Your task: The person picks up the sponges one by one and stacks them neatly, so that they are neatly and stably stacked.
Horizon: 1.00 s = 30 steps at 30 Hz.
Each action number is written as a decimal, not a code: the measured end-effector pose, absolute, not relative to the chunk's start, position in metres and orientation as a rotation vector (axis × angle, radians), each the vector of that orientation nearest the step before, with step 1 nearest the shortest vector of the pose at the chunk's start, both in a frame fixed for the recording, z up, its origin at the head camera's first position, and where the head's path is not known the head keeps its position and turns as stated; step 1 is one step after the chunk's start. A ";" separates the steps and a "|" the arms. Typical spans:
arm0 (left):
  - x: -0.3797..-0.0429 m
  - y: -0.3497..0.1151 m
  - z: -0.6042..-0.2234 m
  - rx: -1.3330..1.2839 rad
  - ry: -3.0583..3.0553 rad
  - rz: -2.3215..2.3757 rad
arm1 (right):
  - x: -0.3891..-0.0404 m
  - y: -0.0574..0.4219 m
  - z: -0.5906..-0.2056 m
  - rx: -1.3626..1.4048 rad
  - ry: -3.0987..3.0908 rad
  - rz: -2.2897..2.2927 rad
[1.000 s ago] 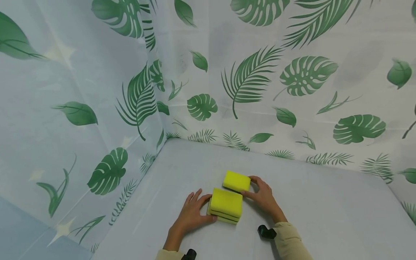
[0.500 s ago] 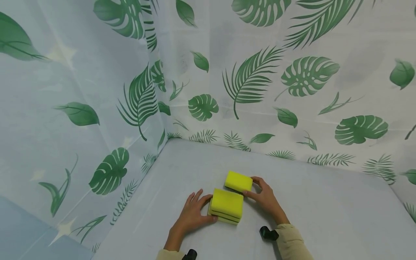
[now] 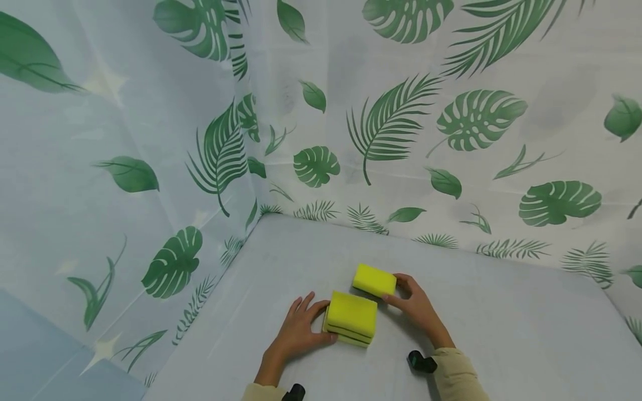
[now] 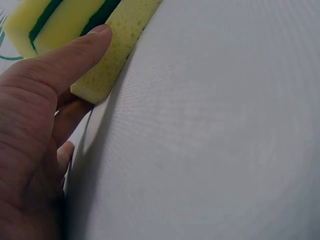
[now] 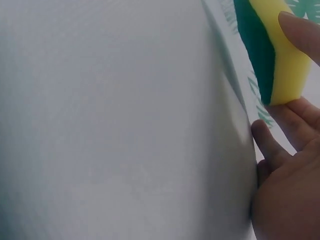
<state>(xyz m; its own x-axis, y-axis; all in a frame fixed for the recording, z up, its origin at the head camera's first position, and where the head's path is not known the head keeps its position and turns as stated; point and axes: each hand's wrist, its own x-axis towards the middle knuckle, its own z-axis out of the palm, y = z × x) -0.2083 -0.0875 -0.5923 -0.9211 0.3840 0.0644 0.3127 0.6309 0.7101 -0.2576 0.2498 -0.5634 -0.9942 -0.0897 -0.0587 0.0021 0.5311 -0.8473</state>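
Observation:
A stack of yellow sponges (image 3: 353,312) with dark green scouring layers stands on the white table. My left hand (image 3: 296,333) holds the stack low down at its left end, the thumb on the near side and fingers behind. In the left wrist view that thumb (image 4: 75,57) presses against the pale, porous lowest sponge (image 4: 112,62). Just beyond the stack, a single sponge (image 3: 374,279) is pinched at its right end between the thumb and fingers of my right hand (image 3: 418,306). Its green side (image 5: 257,52) faces down, close over the table, as the right wrist view shows.
The white tabletop (image 3: 501,328) spreads around both hands. Leaf-printed sheets hang as a back wall (image 3: 391,184) and a left wall (image 3: 115,223), meeting in a corner behind the sponges. Black wrist devices (image 3: 422,362) sit by the sleeves.
The right hand has moved slightly to the right with its sponge, widening the gap to the stack. The left hand keeps its hold, and the whole head view has shifted a little.

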 end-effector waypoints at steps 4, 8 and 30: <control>-0.208 -0.088 -0.593 0.590 2.751 1.172 | -0.254 0.250 -0.559 -0.076 2.656 -1.522; -0.207 -0.089 -0.593 0.592 2.750 1.183 | -0.251 0.248 -0.554 -0.075 2.650 -1.564; -0.205 -0.087 -0.586 0.590 2.736 1.222 | -0.236 0.237 -0.516 -0.111 2.619 -1.630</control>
